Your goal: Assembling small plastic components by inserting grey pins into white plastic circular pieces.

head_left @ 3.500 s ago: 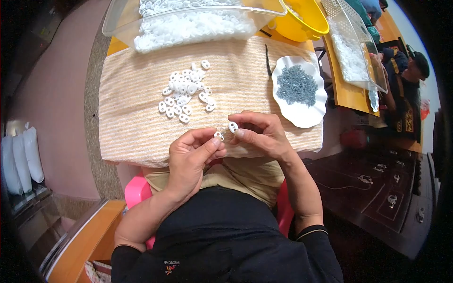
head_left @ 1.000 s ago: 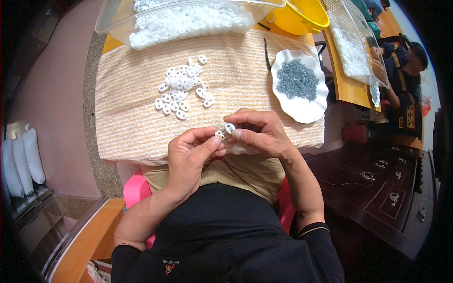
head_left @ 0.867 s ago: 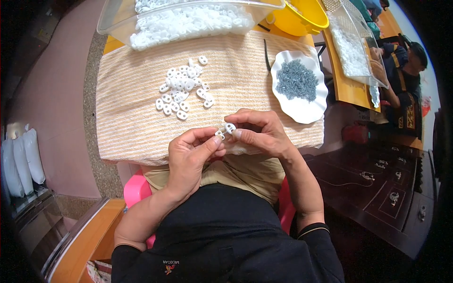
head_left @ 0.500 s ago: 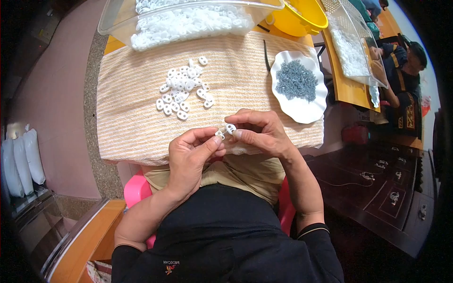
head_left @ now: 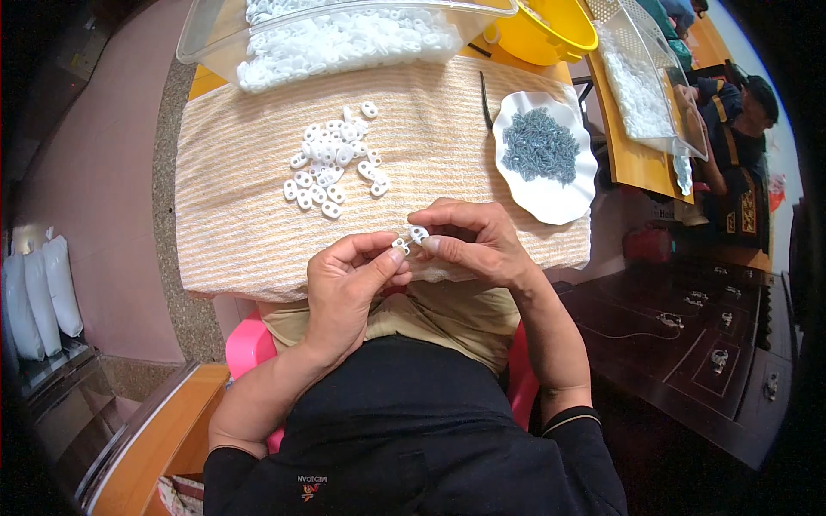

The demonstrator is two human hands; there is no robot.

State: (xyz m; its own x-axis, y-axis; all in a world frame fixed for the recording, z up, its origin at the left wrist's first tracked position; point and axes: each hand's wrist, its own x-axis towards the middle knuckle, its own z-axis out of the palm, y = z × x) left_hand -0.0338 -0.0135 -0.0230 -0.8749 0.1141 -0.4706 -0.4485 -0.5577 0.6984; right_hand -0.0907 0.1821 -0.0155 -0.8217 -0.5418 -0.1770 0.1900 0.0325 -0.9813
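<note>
Close to the near edge of the striped towel [head_left: 447, 155], my two hands meet fingertip to fingertip. My right hand [head_left: 482, 241] pinches a small white oval plastic piece with two holes [head_left: 419, 233] between thumb and forefinger. A smaller white part with ring-like ends [head_left: 401, 245] is pinched in my left hand [head_left: 348, 271]; the fingertips hide some of it. The two parts are side by side and seem to touch, though I cannot tell whether they are joined. Beyond my left hand lies a loose pile of matching white two-hole pieces [head_left: 325, 155].
A scalloped white plate [head_left: 559, 206] holds many small grey-blue translucent pieces. Behind the towel stand a clear bin [head_left: 344, 47] of white parts and a yellow basin [head_left: 551, 39]. A thin black strip [head_left: 485, 99] lies near the plate. Another person [head_left: 731, 112] sits at the right beside another bin.
The white two-hole piece in my right fingers has tilted slightly and come a touch nearer the left-hand part. Both hands have otherwise stayed in place.
</note>
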